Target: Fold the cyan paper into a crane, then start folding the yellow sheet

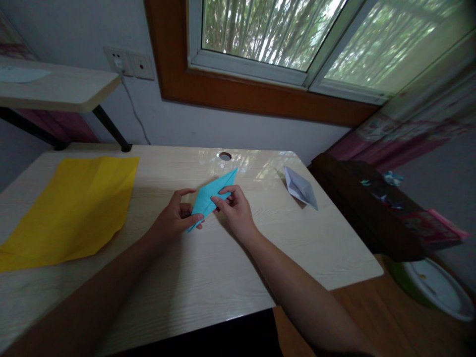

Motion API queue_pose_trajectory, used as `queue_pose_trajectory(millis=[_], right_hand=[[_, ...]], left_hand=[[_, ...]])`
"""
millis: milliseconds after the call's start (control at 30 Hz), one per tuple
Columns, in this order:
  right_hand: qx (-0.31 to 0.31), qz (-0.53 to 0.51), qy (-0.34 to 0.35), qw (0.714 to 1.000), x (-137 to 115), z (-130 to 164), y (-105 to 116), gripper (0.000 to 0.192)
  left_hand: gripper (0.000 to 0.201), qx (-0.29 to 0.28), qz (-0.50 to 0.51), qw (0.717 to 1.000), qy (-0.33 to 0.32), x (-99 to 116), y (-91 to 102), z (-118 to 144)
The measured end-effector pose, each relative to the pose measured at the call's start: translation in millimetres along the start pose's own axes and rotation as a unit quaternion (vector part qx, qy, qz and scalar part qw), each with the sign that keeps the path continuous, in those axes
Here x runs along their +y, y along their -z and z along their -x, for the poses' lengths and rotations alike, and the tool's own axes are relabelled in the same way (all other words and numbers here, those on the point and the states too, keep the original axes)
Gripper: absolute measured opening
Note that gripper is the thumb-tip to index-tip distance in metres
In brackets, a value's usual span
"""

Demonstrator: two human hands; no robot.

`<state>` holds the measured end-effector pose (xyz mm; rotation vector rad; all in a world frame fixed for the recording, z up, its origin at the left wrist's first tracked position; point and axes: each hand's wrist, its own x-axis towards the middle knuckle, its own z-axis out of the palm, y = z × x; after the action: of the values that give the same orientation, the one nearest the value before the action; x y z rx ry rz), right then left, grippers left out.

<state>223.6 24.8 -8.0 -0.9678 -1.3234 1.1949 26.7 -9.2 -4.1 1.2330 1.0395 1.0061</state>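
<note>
Paper, blue [212,194], folded to a long kite shape, held just above the table [208,277] at its middle. Left hand [177,218] pinches the lower point; right hand [235,208] pinches the upper edge near the centre. Judged light, thin, limp away from its creases, easily crumpled; best gripped along the folded edges. Yellow sheet [74,208] lies left, white folded piece [300,188] right.
</note>
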Motion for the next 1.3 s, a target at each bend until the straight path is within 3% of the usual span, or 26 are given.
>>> queue_pose_trajectory(millis=[433, 700, 1033, 1133, 1300], right_hand=[[0.02, -0.012, -0.016, 1.0, -3.9, -1.9, 0.1, 0.033], [0.041, -0.024, -0.008, 0.999, -0.9, -3.5, 3.9, 0.03], [0.029, -0.054, 0.0, 0.998, -8.3, -5.6, 6.0, 0.028], [0.022, -0.055, -0.012, 0.998, -7.0, -6.1, 6.4, 0.03], [0.014, -0.078, -0.019, 0.997, -5.1, -5.4, 6.1, 0.026]], left_hand=[[0.082, -0.049, 0.011, 0.999, -0.011, -4.9, 4.8, -1.4], [0.084, -0.043, 0.02, 0.998, -0.046, -7.5, 1.4, 0.2], [0.023, 0.072, -0.111, 0.978, -0.159, -5.5, 3.9, 4.0], [0.019, 0.095, -0.13, 0.972, -0.169, -0.5, 5.5, 4.7], [0.018, 0.086, -0.18, 0.962, -0.186, -1.7, 8.0, 4.4]])
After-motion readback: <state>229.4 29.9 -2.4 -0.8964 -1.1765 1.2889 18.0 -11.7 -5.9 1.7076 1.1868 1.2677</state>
